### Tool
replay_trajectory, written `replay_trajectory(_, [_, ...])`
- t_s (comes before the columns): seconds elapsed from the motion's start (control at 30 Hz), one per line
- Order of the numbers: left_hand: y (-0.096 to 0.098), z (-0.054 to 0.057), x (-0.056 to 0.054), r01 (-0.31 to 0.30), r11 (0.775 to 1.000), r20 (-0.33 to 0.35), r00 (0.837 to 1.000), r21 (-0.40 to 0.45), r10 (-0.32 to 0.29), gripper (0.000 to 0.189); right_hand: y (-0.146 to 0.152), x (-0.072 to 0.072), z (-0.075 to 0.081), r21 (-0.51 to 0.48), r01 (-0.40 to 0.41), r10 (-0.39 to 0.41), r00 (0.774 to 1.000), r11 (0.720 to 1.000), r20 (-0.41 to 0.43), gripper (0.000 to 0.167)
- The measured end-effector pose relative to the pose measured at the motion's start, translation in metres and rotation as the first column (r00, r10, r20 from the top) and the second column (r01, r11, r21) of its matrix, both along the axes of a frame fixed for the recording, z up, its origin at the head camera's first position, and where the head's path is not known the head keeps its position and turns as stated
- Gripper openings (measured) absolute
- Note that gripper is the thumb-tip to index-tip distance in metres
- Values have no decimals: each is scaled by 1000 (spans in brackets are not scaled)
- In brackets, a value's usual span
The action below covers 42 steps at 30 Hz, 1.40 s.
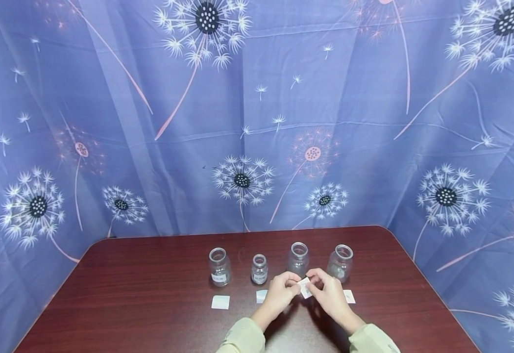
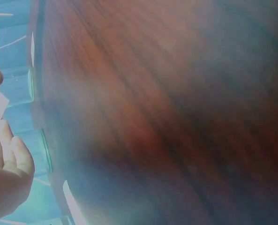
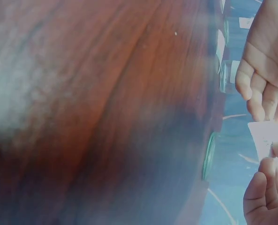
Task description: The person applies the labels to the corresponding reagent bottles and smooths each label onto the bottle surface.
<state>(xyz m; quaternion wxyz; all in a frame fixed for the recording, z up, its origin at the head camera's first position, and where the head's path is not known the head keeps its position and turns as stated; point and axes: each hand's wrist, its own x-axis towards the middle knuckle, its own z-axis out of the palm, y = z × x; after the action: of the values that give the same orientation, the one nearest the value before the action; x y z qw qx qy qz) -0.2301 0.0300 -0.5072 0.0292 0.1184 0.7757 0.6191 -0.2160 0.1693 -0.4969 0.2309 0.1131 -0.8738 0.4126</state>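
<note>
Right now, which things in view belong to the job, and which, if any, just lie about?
Likely in the job:
pinched white slip
left hand
right hand
four glass jars
three tabletop slips

Likely just setting (nothing looks stray):
table
flowered curtain

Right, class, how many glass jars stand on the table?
4, left to right: a labelled glass jar, a smaller labelled glass jar, a third glass jar beyond the held label, a fourth glass jar partly behind the right hand.

Left hand (image 1: 280, 294) and right hand (image 1: 331, 296) close together, fingers (image 1: 320, 274) bent, pinching
</note>
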Motion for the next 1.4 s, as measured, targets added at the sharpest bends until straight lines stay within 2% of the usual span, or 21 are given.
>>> replay_trajectory(0.3, [-1,1,0,-22,999,-51,999,-49,19,10,1,0,-1,-3,-1,1,999,1000,33,24])
replay_trajectory(0.43, [-1,2,0,-21,998,-52,998,-62,18,8,2,-1,-1,20,-13,13,999,1000,38,21])
replay_trajectory(0.53, [0,2,-1,-16,998,-45,999,-68,13,8,4,-2,-2,71,-16,14,1000,997,23,21])
replay_trajectory(0.67, [1,1,-1,-1,998,-26,1000,-56,0,10,7,-4,-6,162,-1,10,998,987,-58,19])
replay_trajectory(0.77, [0,1,-1,8,999,-14,1000,-48,-9,11,7,-4,-7,191,17,2,995,981,-101,17])
replay_trajectory(1.4, [2,-1,-2,15,999,11,1000,-41,-15,15,6,-4,-9,177,49,-35,996,983,-85,22])
